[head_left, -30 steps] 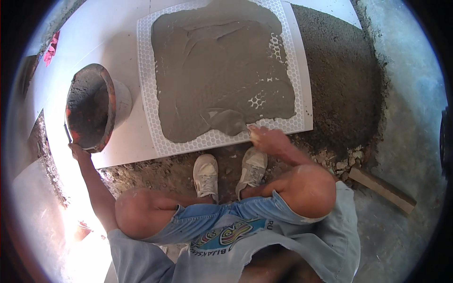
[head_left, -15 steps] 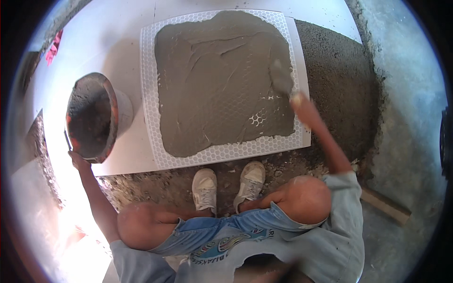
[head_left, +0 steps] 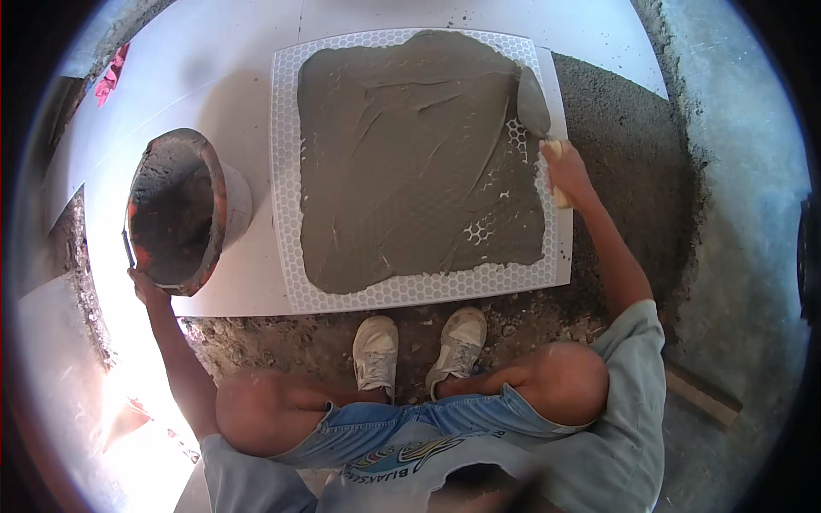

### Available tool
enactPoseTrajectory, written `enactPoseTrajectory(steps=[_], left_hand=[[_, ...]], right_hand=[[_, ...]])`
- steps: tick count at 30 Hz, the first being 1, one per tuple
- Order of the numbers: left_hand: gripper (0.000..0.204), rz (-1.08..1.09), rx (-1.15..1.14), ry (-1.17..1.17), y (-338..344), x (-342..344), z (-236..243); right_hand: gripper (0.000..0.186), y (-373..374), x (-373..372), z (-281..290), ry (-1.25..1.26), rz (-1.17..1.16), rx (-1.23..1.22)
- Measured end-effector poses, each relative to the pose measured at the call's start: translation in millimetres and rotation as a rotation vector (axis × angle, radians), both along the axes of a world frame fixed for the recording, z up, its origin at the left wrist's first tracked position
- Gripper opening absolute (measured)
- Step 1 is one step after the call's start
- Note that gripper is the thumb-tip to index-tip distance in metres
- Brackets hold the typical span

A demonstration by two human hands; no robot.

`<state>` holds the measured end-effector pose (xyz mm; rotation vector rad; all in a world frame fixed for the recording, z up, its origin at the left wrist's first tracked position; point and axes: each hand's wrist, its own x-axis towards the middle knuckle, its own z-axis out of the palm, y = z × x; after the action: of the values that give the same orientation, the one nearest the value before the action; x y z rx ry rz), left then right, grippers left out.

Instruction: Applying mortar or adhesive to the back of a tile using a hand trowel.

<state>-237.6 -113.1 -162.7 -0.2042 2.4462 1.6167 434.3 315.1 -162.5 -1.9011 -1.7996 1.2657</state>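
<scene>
Since the earlier frame, you have moved the trowel (head_left: pixel 534 104) farther out along the right edge of the tile (head_left: pixel 288 197). Your right hand (head_left: pixel 571 171) is wrapped around its pale handle (head_left: pixel 561 199), the blade just beyond your fingers. The grey mortar (head_left: pixel 402 179) lies between your hands, spread over the tile, white honeycomb showing through just left of your right hand. Your left hand (head_left: pixel 150 289) curls its fingers onto the near rim of the bucket (head_left: pixel 238 201).
</scene>
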Motion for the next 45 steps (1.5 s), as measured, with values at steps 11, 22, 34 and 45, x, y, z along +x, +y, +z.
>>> enactPoseTrajectory(steps=[11, 22, 34, 45], left_hand=[[0.061, 0.104, 0.068, -0.079, 2, 19, 20], [0.060, -0.028, 0.106, -0.002, 12, 9, -6], [0.062, 0.083, 0.113, -0.002, 2, 5, 7], [0.062, -0.017, 0.026, 0.023, -2, 10, 10]], right_hand=[[0.033, 23, -126, -25, 0.133, 0.045, -0.213], [0.038, -42, -217, -61, -0.202, 0.851, 0.279], [0.032, -98, -130, 3, -0.554, 1.198, 0.299], [0.038, -8, -101, -22, -0.539, 0.519, 0.368]])
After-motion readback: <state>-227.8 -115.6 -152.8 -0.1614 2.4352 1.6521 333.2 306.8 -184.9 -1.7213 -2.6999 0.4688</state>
